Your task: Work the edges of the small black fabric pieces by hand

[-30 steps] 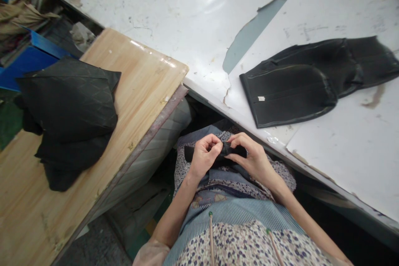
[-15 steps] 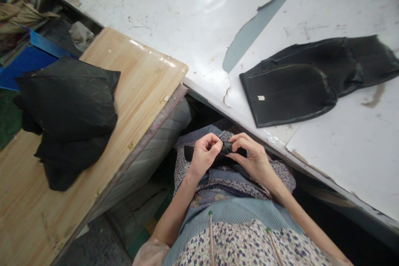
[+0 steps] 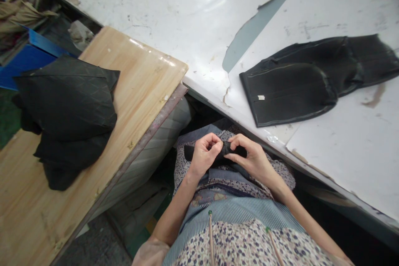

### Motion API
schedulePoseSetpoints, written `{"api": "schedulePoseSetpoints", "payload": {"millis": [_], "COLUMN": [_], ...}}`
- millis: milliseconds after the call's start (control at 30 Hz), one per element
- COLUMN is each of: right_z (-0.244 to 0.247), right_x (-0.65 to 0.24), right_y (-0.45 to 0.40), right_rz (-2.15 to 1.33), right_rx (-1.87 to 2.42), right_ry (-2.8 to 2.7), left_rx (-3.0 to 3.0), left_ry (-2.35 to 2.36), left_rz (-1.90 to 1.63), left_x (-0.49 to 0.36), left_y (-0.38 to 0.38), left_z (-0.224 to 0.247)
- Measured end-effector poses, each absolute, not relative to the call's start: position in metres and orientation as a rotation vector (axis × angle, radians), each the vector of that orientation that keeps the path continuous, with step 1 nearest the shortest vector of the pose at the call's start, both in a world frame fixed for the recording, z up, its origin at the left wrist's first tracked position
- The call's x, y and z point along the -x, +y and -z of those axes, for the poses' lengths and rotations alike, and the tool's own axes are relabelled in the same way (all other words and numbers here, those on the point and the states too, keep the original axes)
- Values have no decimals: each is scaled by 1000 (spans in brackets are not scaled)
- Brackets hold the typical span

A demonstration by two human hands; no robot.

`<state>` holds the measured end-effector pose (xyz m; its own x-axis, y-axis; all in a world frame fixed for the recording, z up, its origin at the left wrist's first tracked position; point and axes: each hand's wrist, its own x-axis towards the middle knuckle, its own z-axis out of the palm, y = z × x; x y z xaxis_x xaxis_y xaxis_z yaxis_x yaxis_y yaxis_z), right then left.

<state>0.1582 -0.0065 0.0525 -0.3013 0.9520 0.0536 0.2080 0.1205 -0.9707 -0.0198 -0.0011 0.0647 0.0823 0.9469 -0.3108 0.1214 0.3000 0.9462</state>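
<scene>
A small dark piece of fabric [image 3: 227, 160] lies across my lap, bunched up between my two hands. My left hand [image 3: 206, 152] pinches it, thumb against curled fingers. Close beside it, my right hand [image 3: 247, 151] grips the same fabric between thumb and fingers. The exact shape of the piece is partly hidden by my hands. On the white table ahead to the right lies a flat black sewn piece [image 3: 289, 91] with a small white tag on it. It does not touch my hands.
To the left, a folded black quilted cloth [image 3: 67, 104] rests on a wooden board [image 3: 146, 64]. The white table [image 3: 174, 12] has a torn cover and its edge runs just beyond my hands. A blue box [image 3: 28, 58] stands at the far left.
My right hand's fingers have shifted slightly on the dark fabric. The left hand keeps its pinch in nearly the same spot.
</scene>
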Motion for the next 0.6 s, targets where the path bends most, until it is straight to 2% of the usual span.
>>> {"api": "schedulePoseSetpoints", "payload": {"millis": [600], "right_z": [-61], "right_x": [-155], "right_y": [-6], "right_rz": [-1376], "right_rx": [1117], "right_ry": [-1532], "left_rx": [-1126], "left_ry": [1320], "left_rz": [-842], "left_x": [20], "left_y": [-2], "left_z": [-61]}}
